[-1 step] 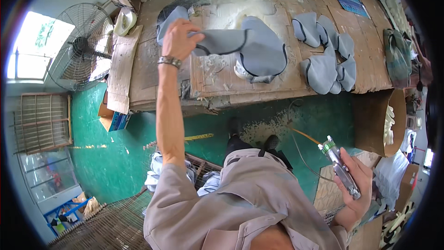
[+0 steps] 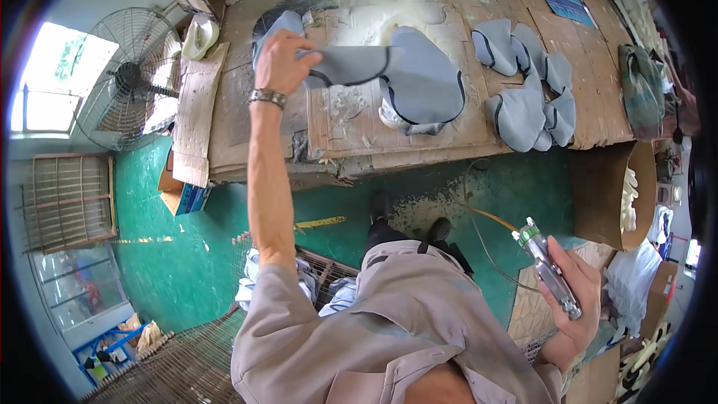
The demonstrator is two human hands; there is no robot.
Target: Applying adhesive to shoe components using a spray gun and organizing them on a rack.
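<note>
My left hand (image 2: pixel 283 67) is closed on a grey fabric piece with black edging (image 2: pixel 348 65), stretched sideways over the worktable. One end of this cloth lies to the left, beyond my fingers. Its right end meets a wider rounded grey piece (image 2: pixel 425 78), and I cannot tell if the two are joined. Whitish material shows under the rounded piece's lower edge. Low on the right, away from the table, my right hand (image 2: pixel 580 284) grips a metal spray gun (image 2: pixel 552 273) with a green ring. A thin hose runs from the gun toward the floor.
More grey black-edged pieces (image 2: pixel 516 116) lie on the right of the cardboard-covered table (image 2: pixel 464 123). A caged fan (image 2: pixel 129 78) stands at the left. Below the table's right end is a brown cardboard box (image 2: pixel 598 198) holding pale pieces. Bundled cloth (image 2: pixel 340 295) sits beside my legs.
My left hand has shifted slightly left, drawing the narrow grey fabric with it. My right hand and the spray gun have hardly moved.
</note>
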